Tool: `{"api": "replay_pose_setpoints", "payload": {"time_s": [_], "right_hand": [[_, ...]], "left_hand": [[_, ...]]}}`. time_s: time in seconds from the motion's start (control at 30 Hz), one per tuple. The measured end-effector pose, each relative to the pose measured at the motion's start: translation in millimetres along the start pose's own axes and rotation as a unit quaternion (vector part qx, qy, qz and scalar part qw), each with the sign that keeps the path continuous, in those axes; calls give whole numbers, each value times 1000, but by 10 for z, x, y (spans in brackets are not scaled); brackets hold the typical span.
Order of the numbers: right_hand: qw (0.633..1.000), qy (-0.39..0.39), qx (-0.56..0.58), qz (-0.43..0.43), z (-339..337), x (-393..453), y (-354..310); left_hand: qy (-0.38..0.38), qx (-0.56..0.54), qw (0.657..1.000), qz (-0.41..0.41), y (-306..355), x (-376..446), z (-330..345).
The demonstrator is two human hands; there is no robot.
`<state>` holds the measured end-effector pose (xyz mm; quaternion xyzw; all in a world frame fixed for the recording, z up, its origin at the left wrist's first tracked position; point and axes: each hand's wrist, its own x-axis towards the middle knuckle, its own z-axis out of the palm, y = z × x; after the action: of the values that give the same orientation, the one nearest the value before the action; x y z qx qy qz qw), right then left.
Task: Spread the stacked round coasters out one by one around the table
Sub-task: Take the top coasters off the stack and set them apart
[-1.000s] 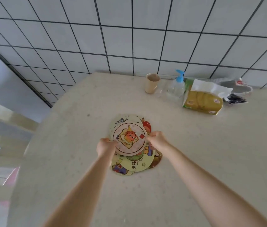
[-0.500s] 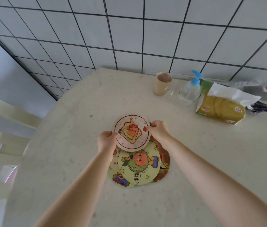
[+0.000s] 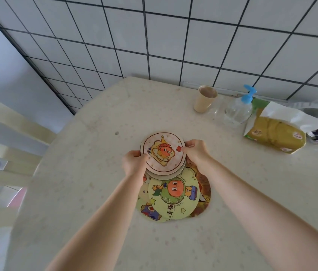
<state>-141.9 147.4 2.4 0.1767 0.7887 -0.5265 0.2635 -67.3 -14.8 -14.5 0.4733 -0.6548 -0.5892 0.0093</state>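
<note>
A small stack of round coasters point(image 3: 164, 153), the top one pink-white with a cartoon toast figure, is held above the table between both hands. My left hand point(image 3: 133, 163) grips its left edge and my right hand point(image 3: 195, 151) pinches its right edge. Under the top coaster the rim of at least one more shows. Below them on the table lie larger round mats: a yellow-green one with an orange-faced figure point(image 3: 173, 194), another yellow one under it point(image 3: 148, 210), and a brown one point(image 3: 203, 188) mostly covered.
The cream speckled table point(image 3: 87, 173) meets a tiled wall at the back. Along that back edge stand a beige cup point(image 3: 205, 98), a clear pump bottle with a blue top point(image 3: 238, 110) and a yellow tissue pack point(image 3: 275, 132). A pale chair point(image 3: 7, 153) stands at the left.
Both hands have carried the small coaster stack away from me, off the larger mats, uncovering the green mat's figure. The camera has tilted and shifted.
</note>
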Motion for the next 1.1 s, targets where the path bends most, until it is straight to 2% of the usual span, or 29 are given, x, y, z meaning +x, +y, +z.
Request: {"api": "replay_pose_setpoints", "payload": {"time_s": [0.2, 0.63, 1.1], "right_hand": [[998, 46, -28, -38, 146, -79, -191], [984, 39, -105, -142, 1210, 204, -1287], [975, 39, -175, -132, 1780, 1079, -1595]], "left_hand": [[-34, -56, 998, -23, -5, 52, -192], [-57, -122, 991, -14, 421, 853, -1079], [-36, -118, 992, -32, 522, 1633, -935]]}}
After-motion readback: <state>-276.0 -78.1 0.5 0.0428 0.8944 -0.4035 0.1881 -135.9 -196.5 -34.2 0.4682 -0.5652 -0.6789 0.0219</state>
